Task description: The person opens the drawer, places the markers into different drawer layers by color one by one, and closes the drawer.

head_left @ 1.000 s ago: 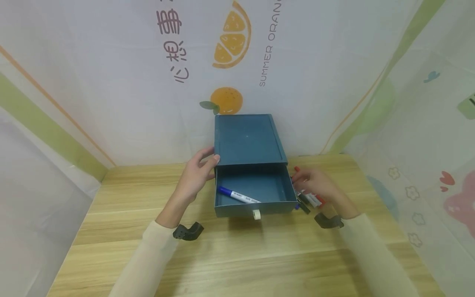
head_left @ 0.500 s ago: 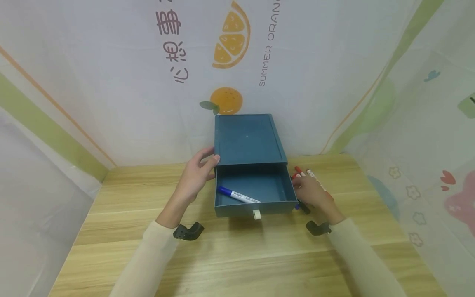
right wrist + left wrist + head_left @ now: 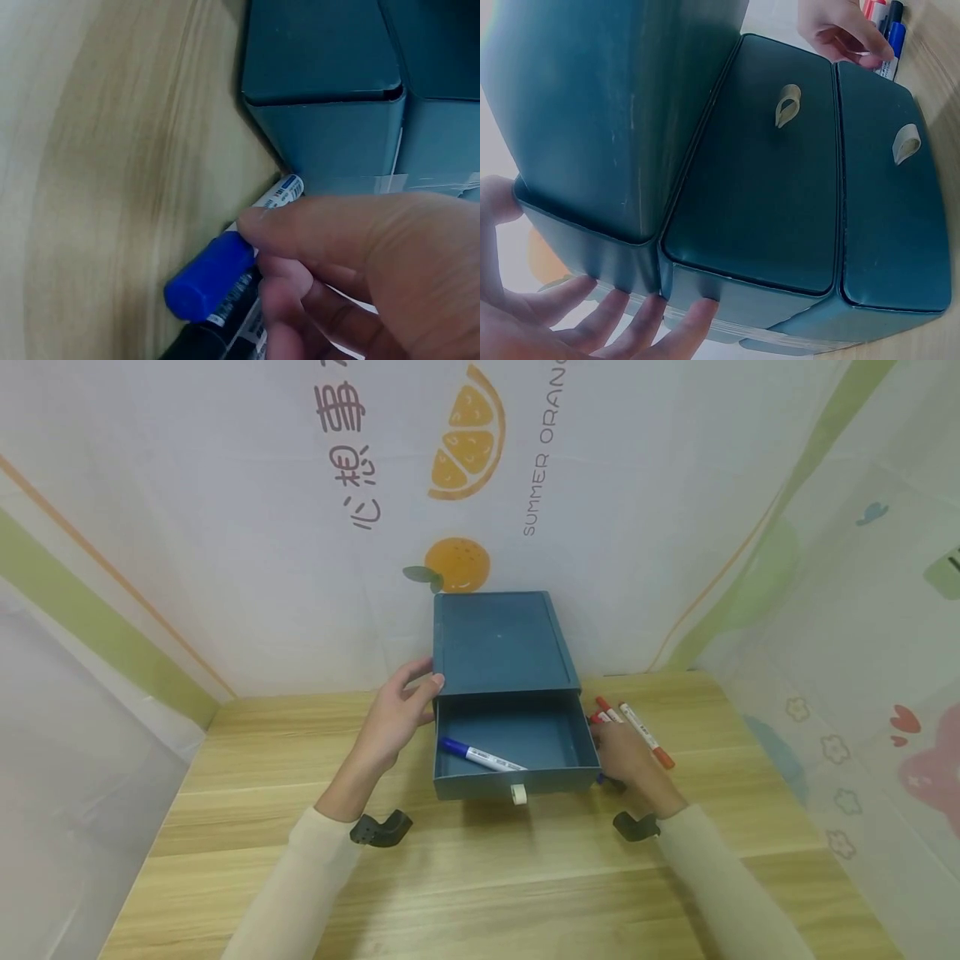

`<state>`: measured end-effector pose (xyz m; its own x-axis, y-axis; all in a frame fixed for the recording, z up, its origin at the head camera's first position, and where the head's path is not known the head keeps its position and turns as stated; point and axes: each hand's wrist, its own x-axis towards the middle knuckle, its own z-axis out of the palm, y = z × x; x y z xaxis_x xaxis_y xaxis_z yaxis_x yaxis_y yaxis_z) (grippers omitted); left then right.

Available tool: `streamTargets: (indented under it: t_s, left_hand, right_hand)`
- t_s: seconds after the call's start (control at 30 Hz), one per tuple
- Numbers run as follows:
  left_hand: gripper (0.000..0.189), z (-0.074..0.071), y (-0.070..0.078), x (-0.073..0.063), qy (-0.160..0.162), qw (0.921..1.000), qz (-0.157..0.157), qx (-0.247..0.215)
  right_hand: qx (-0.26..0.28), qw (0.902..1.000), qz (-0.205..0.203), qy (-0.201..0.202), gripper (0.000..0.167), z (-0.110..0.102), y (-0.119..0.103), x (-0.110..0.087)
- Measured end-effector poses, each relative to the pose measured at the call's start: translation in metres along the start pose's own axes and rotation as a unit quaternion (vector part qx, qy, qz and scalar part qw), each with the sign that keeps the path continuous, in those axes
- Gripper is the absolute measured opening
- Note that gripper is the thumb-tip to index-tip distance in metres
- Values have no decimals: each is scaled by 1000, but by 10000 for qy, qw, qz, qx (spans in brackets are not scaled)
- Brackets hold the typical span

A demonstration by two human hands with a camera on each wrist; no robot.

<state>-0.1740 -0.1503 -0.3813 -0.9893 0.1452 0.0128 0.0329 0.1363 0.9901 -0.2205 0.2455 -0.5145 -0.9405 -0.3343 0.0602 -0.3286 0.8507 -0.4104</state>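
Note:
A dark teal drawer unit [image 3: 498, 639] stands against the backdrop with its top drawer [image 3: 480, 787] pulled out. Inside that drawer lies a blue-capped marker [image 3: 483, 754]. My left hand [image 3: 397, 714] steadies the unit, thumb on the top front corner, fingers spread along its left side. On the right, my right hand [image 3: 626, 750] reaches down to the table beside the unit. Its thumb and index finger pinch another blue marker [image 3: 214, 274] near the cap. A black marker [image 3: 210, 330] lies just under that one, partly covered by the fingers.
An orange-red marker [image 3: 647, 735] and red-capped markers [image 3: 606, 710] lie on the wooden table [image 3: 480, 893] right of the unit. Below the top drawer are two shut drawers with pale loop pulls [image 3: 787, 105]. A printed curtain [image 3: 637, 527] hangs behind.
My right hand has moved left and down among the markers, close to the unit's side, uncovering the orange-red marker. My left hand and the open drawer have stayed put.

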Motion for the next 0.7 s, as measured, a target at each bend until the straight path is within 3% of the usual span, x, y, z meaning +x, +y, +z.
streamTargets:
  t_s: [0.13, 0.23, 0.4, 0.5, 0.7]
  left_hand:
    - [65, 0, 0, 0, 3, 10000, -23, -20]
    - [65, 0, 0, 0, 8, 10000, -31, -18]
    - [65, 0, 0, 0, 18, 10000, -36, 9]
    - [65, 0, 0, 0, 28, 10000, -32, 21]
    - [65, 1, -1, 0, 36, 10000, -7, 52]
  right_hand:
    - [-235, 9997, 53, 5, 21, 18, 22, 7]
    - [-152, 9996, 208, -84, 25, 22, 25, 8]
    - [42, 9995, 318, -10, 23, 16, 10, 1]
    - [111, 9991, 416, 5, 22, 1, -13, -7]
    - [-87, 9984, 507, 226, 19, 13, -5, -5]
